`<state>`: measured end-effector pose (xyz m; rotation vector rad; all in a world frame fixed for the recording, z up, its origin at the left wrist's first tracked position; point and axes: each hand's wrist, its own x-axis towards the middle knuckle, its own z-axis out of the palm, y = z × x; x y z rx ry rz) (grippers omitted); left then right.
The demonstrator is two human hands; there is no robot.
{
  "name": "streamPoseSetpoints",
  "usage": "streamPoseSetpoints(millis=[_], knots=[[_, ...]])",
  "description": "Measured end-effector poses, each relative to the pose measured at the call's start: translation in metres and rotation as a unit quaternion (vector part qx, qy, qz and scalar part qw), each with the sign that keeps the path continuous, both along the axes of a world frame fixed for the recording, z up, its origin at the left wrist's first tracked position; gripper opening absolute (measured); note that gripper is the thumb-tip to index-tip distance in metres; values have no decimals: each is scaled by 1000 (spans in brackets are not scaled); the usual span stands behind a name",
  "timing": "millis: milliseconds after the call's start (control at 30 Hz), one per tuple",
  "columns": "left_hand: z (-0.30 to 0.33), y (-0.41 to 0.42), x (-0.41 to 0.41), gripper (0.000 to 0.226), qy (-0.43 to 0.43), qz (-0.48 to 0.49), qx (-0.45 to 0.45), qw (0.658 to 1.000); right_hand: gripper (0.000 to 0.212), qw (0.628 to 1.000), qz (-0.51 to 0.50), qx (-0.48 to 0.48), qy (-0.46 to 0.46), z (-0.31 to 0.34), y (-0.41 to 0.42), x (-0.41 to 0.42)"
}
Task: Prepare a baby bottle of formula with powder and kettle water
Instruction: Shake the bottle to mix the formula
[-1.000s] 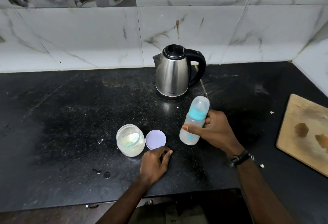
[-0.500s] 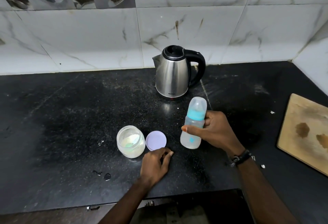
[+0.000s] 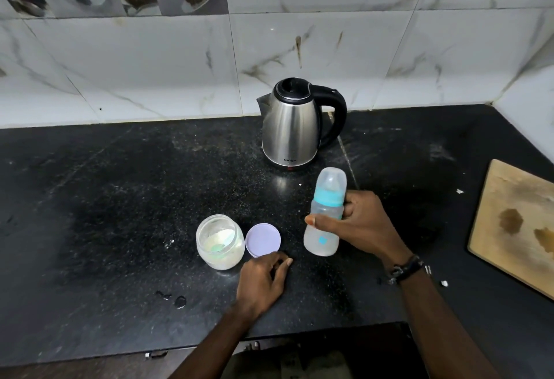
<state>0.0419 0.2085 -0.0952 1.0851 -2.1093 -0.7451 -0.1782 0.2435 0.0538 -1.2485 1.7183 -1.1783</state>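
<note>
Bottle (image 3: pixel 325 215), capped, gripped by right hand (image 3: pixel 358 224); left hand (image 3: pixel 262 281) rests relaxed on table (image 3: pixel 105 213). Likely mixing; next, shake firmly.

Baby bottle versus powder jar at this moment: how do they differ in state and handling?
The baby bottle is capped, with its clear dome and teal collar on; the powder jar is open, its lilac lid lying beside it. The right hand grips the bottle, tilted; the jar stands upright on the counter, untouched, while the left hand rests nearby. The bottle is tall and slim, the jar short and wide. Both are translucent.
</note>
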Motion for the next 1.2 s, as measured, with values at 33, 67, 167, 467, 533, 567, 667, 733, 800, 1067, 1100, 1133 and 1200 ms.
streamPoseSetpoints(millis=[33, 67, 167, 467, 533, 567, 667, 733, 800, 1067, 1100, 1133, 1200], knots=[[0, 0, 0, 10, 1, -2, -3, 1000, 51, 999, -13, -11, -38, 2, 0, 4], [0, 0, 0, 10, 0, -3, -5, 1000, 50, 998, -26, -29, -59, 3, 0, 7], [-2, 0, -1, 10, -5, -2, -1, 1000, 43, 998, -52, -24, 1, 3, -2, 3], [-2, 0, 0, 14, 0, 1, -6, 1000, 42, 998, -53, -24, 20, 6, -1, 4], [-2, 0, 0, 18, 3, -2, -5, 1000, 42, 998, -43, -42, -31, 1, 1, 7], [-2, 0, 0, 19, 3, -4, -6, 1000, 41, 996, -53, -52, -51, 1, 1, 10], [-3, 0, -1, 16, -2, -1, -4, 1000, 40, 995, -77, -62, -24, 0, 0, 8], [-3, 0, 0, 21, 4, -2, -6, 1000, 43, 997, -71, -29, 20, 1, 1, 5], [-3, 0, 0, 22, 8, -2, -7, 1000, 41, 996, -62, -44, -48, -2, 2, 6], [-5, 0, 0, 14, -2, 1, -4, 1000, 32, 995, -68, -51, -46, 0, 4, 5], [-5, 0, 0, 14, -2, 2, -1, 1000, 29, 993, -77, -59, -65, -1, 4, 7], [-4, 0, 0, 14, -2, 3, 0, 1000, 27, 990, -88, -75, -83, -1, 3, 8], [-5, 0, -1, 13, -1, 5, -2, 1000, 29, 993, -90, -57, -41, -3, 1, 6]])
